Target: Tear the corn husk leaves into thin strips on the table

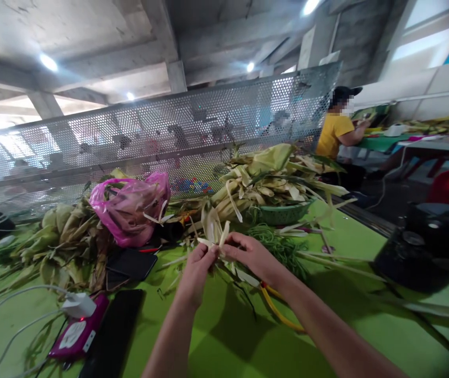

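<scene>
Pale strips of corn husk (211,224) fan upward from between my two hands above the green tabletop. My left hand (201,260) pinches the husk strips low down, thumb against fingers. Close beside it, my right hand (248,253) grips a husk strip between thumb and fingertips. The fingertips of both hands nearly meet, and the exact fold of the husk there is hidden. Behind my right hand lies a heap of thin green strands (283,247). A tool with yellow handles (277,307) lies partly under my right forearm.
Husks are heaped on a green basket (283,212) and in a pile (67,236) at left. Near them are a pink plastic bag (130,207), dark phone (132,263), purple power strip (78,328) and black container (425,247). A person in yellow (332,136) sits beyond.
</scene>
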A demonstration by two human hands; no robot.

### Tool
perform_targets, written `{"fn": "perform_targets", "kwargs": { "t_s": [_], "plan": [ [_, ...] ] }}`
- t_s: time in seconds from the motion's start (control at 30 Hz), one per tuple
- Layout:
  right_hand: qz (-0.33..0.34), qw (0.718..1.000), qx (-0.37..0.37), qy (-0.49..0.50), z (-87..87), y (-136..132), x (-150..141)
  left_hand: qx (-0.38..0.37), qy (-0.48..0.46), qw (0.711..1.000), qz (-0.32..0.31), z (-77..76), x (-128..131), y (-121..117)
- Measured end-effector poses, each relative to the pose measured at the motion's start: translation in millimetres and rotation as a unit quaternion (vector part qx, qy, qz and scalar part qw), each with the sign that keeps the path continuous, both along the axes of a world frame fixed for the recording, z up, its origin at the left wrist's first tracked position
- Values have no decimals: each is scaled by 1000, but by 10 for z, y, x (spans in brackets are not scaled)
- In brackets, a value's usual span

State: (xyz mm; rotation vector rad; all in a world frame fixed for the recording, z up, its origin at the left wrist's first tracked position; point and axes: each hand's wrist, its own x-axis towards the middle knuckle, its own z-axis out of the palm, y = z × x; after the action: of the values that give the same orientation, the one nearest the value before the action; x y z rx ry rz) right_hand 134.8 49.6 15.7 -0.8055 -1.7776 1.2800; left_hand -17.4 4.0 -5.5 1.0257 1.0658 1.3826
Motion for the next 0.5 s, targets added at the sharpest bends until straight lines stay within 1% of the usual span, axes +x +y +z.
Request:
{"fn": "perform_targets", "kwargs": {
  "t_s": [0.07,0.2,0.3,0.37,0.4,0.43,0.5],
  "plan": [
    [-27,999,2,22,8,-13,-5,12,24,999,-25,7,25,-16],
    [-77,996,2,41,-17,-4,-11,35,37,998,-26,44,74,-55],
    [-120,990,-21,73,-50,32,1,43,22,996,-81,62,79,-73],
    [-124,990,-23,69,-56,59,26,41,30,994,-101,51,66,-65],
    [-130,990,-4,52,-48,69,43,45,47,993,-97,38,57,-53],
    [-148,988,31,28,-32,73,62,51,74,992,-88,19,49,-36],
    [-196,971,135,-24,20,64,96,67,150,984,-68,-27,43,9]
  ]
}}
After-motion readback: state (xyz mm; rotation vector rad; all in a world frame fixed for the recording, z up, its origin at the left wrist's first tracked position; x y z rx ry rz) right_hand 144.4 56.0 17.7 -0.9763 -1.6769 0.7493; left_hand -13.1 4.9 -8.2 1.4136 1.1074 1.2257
